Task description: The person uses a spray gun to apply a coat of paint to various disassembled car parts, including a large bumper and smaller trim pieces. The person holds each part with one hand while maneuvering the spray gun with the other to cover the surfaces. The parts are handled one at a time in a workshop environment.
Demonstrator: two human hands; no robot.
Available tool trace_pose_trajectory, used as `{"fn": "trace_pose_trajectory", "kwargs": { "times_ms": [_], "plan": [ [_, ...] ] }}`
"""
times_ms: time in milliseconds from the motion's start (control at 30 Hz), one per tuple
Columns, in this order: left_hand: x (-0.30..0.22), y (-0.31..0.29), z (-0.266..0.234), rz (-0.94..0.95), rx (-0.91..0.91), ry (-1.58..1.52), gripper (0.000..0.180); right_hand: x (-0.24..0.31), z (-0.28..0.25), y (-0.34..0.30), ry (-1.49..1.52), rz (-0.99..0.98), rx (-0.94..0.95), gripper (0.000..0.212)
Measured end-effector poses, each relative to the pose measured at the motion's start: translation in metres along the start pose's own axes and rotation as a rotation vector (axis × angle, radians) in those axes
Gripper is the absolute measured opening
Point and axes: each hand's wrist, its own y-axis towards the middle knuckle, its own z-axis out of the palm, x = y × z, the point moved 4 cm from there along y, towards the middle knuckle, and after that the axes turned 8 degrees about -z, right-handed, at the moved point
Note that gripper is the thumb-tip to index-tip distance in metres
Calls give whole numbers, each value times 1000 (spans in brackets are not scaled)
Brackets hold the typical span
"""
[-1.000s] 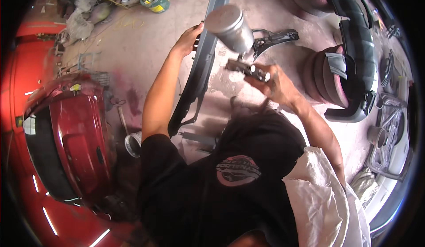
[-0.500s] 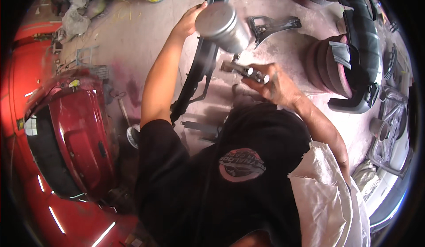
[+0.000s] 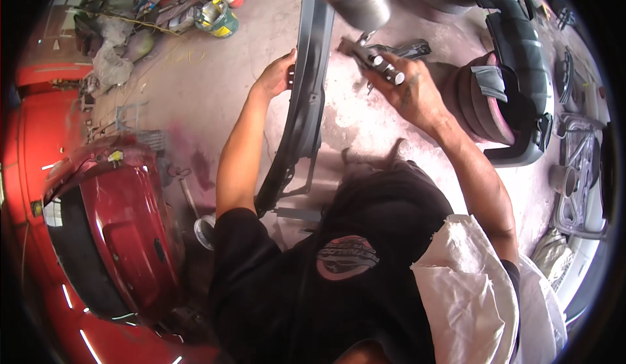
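Observation:
My right hand (image 3: 415, 97) is closed round the handle of a spray gun (image 3: 375, 59), held just right of a long dark car trim piece. A large grey metal cup (image 3: 357, 2) sits on the gun, partly cut off by the upper edge. The trim piece (image 3: 301, 110) runs lengthwise in front of me, with a smooth face and a ribbed, clipped lower end. My left hand (image 3: 277, 77) grips its left edge, thumb up against the side; some fingertips are hidden behind it.
A black bracket (image 3: 417, 50) lies on the floor behind the gun. To the right, a dark bumper (image 3: 538, 84) rests by stacked tyre-like rings (image 3: 479, 103). At left are a red car tailgate (image 3: 130, 227) and a green bucket (image 3: 225, 24). White cloth (image 3: 463, 292) hangs over my right arm.
The spray gun and my right hand have moved farther away and slightly right along the trim piece. My left hand keeps its grip. The whole view has shifted, showing more at the far left.

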Motion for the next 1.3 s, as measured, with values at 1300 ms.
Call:
{"fn": "trace_pose_trajectory", "kwargs": {
  "times_ms": [1300],
  "plan": [
    [80,-27,-2,-22,-163,357,44,-33,-36,-30,116,122,129,31]
  ]
}}
